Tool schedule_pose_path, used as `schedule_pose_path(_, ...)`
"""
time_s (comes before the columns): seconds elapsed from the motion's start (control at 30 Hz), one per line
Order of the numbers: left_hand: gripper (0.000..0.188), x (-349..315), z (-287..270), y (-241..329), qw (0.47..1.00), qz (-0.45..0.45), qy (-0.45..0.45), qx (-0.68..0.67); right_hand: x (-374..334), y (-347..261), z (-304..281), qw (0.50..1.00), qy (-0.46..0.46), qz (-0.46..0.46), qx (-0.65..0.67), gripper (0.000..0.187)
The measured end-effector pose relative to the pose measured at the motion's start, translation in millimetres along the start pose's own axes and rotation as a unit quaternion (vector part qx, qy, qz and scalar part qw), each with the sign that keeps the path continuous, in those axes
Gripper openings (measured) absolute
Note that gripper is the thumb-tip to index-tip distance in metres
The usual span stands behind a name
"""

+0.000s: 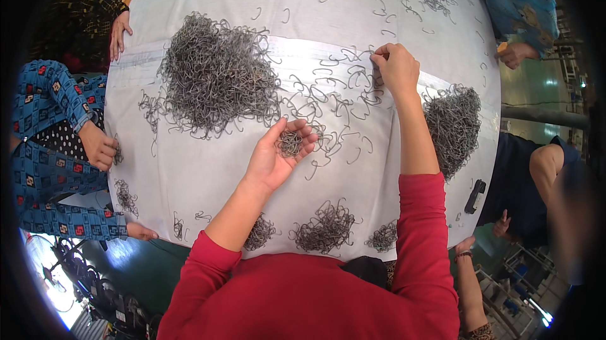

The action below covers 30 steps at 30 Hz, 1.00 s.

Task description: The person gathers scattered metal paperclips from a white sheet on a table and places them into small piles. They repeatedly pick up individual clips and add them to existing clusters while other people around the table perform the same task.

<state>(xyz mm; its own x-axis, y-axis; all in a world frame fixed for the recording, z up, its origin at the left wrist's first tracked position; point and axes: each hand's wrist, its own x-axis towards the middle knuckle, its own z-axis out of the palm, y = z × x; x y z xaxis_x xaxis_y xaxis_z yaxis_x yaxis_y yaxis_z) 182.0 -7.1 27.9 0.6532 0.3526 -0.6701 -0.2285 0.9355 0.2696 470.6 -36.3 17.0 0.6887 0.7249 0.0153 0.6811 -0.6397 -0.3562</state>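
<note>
The left hand [278, 154] lies open, palm up, cupping a small clump of wire hooks [291, 143]; the right hand [396, 65] pinches one farther off among loose hooks [341, 97]. Light, stiff, prone to tangle: best pinched singly at the bend

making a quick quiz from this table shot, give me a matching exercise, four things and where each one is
Things:
1. left hand
2. right hand
3. biggest pile of wire hooks
4. small black gadget

Places:
A. near the table's right edge
B. far side, left of middle
C. palm up, cupping a small bunch of hooks
D. reaching far, pinching at loose hooks on the white cloth

Pairs: 1-C, 2-D, 3-B, 4-A
</note>
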Motion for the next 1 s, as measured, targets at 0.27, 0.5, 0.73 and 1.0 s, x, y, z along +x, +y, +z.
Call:
schedule_pose_path(0.27,0.037,3,-1,-3,0.999,-0.014,-0.037,-0.002,-5,12,-8,0.979,-0.159,0.050,0.120,0.023)
schedule_pose_path(0.5,0.036,11,20,-12,0.999,-0.026,-0.046,0.002,-66,-19,-53,0.853,-0.369,0.005,0.370,0.018)
schedule_pose_path(0.73,0.032,14,21,-17,0.998,-0.031,-0.040,-0.045,-45,34,-14,0.991,0.066,-0.009,0.117,0.047)
schedule_pose_path(1.0,0.030,18,-20,22,0.996,0.030,-0.060,-0.063,-61,-30,20,0.984,-0.024,-0.150,0.091,0.065)
